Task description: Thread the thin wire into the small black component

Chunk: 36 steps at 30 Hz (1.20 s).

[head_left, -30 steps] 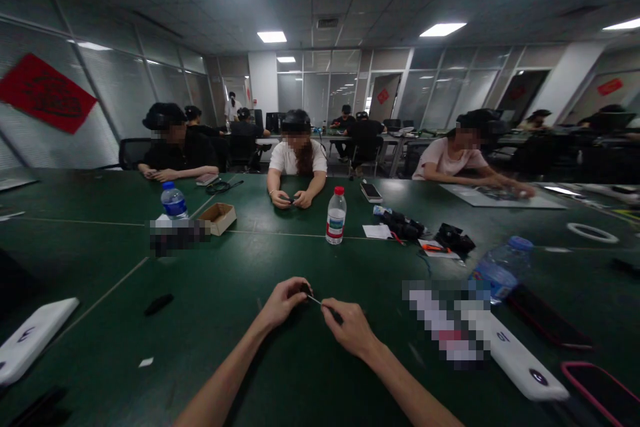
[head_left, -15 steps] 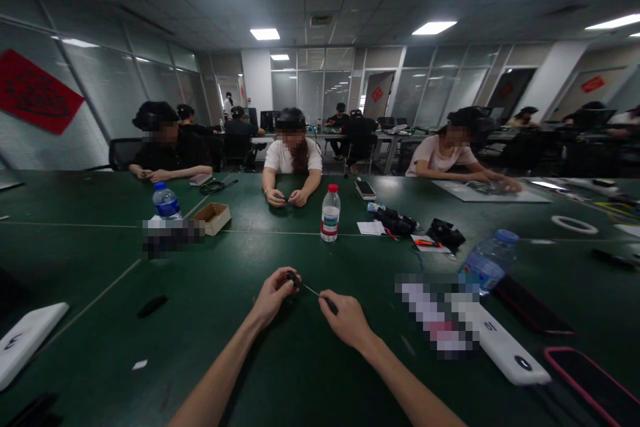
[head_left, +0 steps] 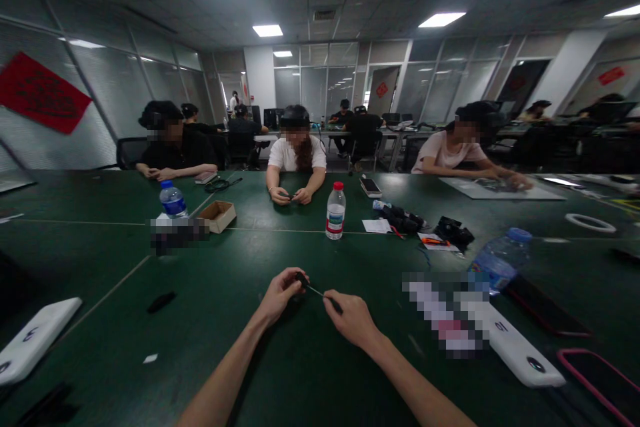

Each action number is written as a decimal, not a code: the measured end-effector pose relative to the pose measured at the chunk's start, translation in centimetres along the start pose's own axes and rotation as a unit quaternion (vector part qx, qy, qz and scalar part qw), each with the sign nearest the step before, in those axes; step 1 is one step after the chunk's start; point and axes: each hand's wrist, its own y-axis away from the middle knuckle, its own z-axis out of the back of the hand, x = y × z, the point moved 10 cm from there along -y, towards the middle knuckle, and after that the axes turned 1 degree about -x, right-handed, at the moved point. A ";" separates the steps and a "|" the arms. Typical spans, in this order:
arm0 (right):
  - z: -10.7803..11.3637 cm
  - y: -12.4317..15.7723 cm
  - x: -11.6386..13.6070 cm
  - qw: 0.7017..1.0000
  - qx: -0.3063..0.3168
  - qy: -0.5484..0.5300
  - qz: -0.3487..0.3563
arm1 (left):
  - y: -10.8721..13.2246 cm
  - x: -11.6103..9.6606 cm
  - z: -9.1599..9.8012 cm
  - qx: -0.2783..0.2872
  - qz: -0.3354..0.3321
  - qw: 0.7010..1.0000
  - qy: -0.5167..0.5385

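Over the near middle of the green table [head_left: 210, 320], my left hand [head_left: 280, 297] is closed around a small black part [head_left: 301, 279], mostly covered by the fingers. My right hand [head_left: 354, 319] grips a screwdriver [head_left: 336, 304] by its dark handle. The thin metal shaft points left and up, and its tip reaches the black part or lies right beside it; exact contact is too small to tell. A dark elongated piece [head_left: 161, 302] lies on the table to the left of my hands.
A red-capped bottle [head_left: 335, 212] stands beyond my hands. An open cardboard box [head_left: 218, 216] is far left. At right lie a blue-capped bottle [head_left: 503, 260], a white power bank [head_left: 525, 347] and a pink-edged phone [head_left: 600, 380]. Several people sit across the table.
The whole view has shifted slightly, so everything appears a little further right. Both hands keep the same hold, with the screwdriver still pointed at the black part.
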 end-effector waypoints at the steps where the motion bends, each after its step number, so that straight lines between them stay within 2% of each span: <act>1: 0.0 0.0 -0.1 1.000 -0.001 0.002 -0.001 | 0.0 -0.2 -0.1 0.001 -0.001 1.000 -0.003; 16: -0.6 -0.3 -0.6 1.000 0.011 -0.003 -0.007 | -0.1 -0.9 -0.4 0.012 -0.016 0.998 -0.064; 23: -0.2 0.0 0.1 0.998 -0.011 -0.053 0.018 | 0.0 -0.7 -1.8 0.065 -0.023 0.988 -0.137; 25: -0.1 0.1 0.4 0.998 -0.014 -0.050 0.030 | 0.0 -0.4 -1.9 0.072 -0.019 0.989 -0.128; 30: 0.1 0.1 0.1 0.999 -0.028 -0.019 0.014 | -0.2 0.3 0.5 -0.018 -0.009 1.000 -0.012; 36: -0.3 -0.1 0.1 1.000 -0.005 0.004 0.006 | -0.2 0.4 0.6 -0.024 -0.001 1.000 0.012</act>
